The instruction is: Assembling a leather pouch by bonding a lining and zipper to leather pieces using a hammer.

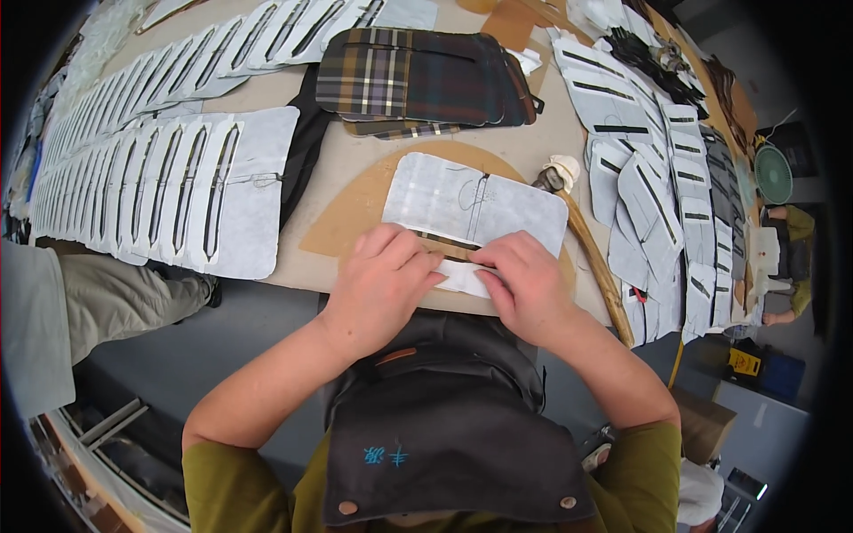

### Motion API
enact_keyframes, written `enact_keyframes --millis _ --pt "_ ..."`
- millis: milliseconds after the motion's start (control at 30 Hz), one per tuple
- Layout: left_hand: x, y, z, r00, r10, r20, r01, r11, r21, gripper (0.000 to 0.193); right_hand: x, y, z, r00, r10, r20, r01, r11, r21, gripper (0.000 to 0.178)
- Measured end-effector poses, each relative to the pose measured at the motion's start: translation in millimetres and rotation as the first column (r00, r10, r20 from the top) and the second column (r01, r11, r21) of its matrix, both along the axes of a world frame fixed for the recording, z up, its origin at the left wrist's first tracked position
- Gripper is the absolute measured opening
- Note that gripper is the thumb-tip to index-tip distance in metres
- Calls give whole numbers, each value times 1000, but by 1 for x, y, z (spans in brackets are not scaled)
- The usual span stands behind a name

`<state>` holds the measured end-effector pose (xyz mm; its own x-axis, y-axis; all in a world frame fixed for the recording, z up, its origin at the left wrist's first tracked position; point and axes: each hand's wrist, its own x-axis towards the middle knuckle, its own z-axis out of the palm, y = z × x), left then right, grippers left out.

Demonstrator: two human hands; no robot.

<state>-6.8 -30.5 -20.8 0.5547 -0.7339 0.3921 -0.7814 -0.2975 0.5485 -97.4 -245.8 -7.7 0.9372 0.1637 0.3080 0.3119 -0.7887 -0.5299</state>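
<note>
A fabric panel (520, 206) with a pale grey backing and rounded corners lies on a brown rounded board (346, 218) at the table's near edge. Across its near side runs a slot showing a strip of brown plaid cloth, with a white flap (462, 277) turned up below it. My left hand (380, 274) grips the flap at the slot's left end, thumb and fingers pinched together. At the other end my right hand (530, 282) pinches the same panel. The fingertips hide part of the slot. A dark seam and loose thread cross the panel's upper half.
A hammer (593, 258) with a wooden handle and wrapped head lies right of the board. Plaid panels (409, 78) are stacked behind. Rows of backed panels (258, 200) fill the left; more overlap at right (653, 200). Other people stand at the left and far right.
</note>
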Motion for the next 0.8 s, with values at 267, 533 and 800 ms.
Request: enact_keyframes --millis 267,533,800 --pt "-13 -18 4 989 13 -146 -24 997 -73 26 -2 0 3 994 -52 -91 66 986 155 22" --pt "-14 -22 9 985 30 -170 -29 1000 12 30 -4 3 3 999 -29 -33 30 1000 10 27" --pt "-14 -23 10 987 23 -159 -19 999 28 26 -10 -4 1 1000 9 -28 -9 1000 -23 32"
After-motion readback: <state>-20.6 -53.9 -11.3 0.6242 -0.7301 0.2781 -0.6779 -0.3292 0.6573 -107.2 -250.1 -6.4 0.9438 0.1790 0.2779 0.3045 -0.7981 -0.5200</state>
